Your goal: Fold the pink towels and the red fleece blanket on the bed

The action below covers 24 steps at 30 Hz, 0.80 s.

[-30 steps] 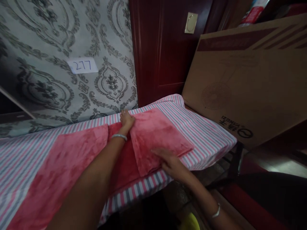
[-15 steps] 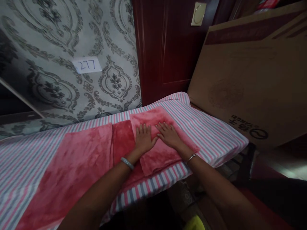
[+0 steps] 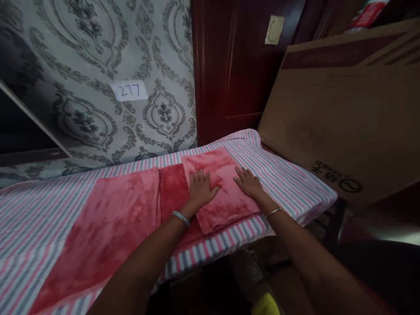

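Note:
A pink plush towel (image 3: 108, 223) lies spread on a table covered with a pink, grey and white striped cloth (image 3: 288, 183). Its right end is folded over into a smaller panel (image 3: 226, 197). My left hand (image 3: 200, 190) lies flat on the left part of that folded panel, fingers stretched out. My right hand (image 3: 249, 183) rests flat on the panel's right edge, fingers spread. Both wrists wear a silver bangle. Neither hand holds anything.
A wall with grey ornamental wallpaper carries a paper label reading 277 (image 3: 129, 91). A dark red door (image 3: 236, 65) stands behind the table. A large cardboard box (image 3: 348, 109) leans at the right, close to the table's end. Something yellow (image 3: 265, 304) sits below the table edge.
My right hand came up from the towel's near edge onto the folded panel, then slid right toward its edge. My left hand moved from the far edge to lie flat on the panel.

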Each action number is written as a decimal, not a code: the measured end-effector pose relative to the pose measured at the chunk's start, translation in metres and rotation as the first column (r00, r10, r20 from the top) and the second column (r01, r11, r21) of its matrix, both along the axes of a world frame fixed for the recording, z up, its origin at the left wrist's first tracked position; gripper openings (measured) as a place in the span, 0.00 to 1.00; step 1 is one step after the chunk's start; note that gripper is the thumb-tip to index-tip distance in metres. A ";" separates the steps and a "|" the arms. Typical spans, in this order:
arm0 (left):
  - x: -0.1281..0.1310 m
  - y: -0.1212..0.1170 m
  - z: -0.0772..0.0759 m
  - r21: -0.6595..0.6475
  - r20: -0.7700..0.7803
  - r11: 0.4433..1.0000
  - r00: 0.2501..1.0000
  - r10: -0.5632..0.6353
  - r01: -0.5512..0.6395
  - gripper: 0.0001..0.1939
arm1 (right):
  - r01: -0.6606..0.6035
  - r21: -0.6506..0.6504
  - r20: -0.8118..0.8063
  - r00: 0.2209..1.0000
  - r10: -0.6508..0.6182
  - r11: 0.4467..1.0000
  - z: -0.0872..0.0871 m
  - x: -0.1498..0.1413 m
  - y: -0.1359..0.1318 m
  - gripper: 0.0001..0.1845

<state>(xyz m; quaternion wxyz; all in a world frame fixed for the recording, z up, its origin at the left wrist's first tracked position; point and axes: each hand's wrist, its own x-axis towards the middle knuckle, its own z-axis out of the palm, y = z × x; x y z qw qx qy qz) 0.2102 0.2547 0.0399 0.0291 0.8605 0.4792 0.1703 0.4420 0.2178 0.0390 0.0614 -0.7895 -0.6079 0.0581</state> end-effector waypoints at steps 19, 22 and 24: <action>-0.002 -0.001 0.001 -0.067 0.124 0.997 0.992 -0.024 0.033 0.41 | 0.014 -0.007 -0.015 1.000 -0.014 1.000 -0.002 0.005 0.002 0.34; -0.006 0.014 0.016 -0.132 0.156 0.990 0.987 -0.030 0.051 0.37 | 0.005 0.053 0.004 1.000 -0.006 0.999 0.018 -0.001 0.015 0.33; -0.010 0.031 0.031 -0.110 0.192 0.994 0.981 -0.004 0.026 0.32 | -0.077 0.138 0.034 0.997 0.073 0.987 0.034 -0.016 0.032 0.31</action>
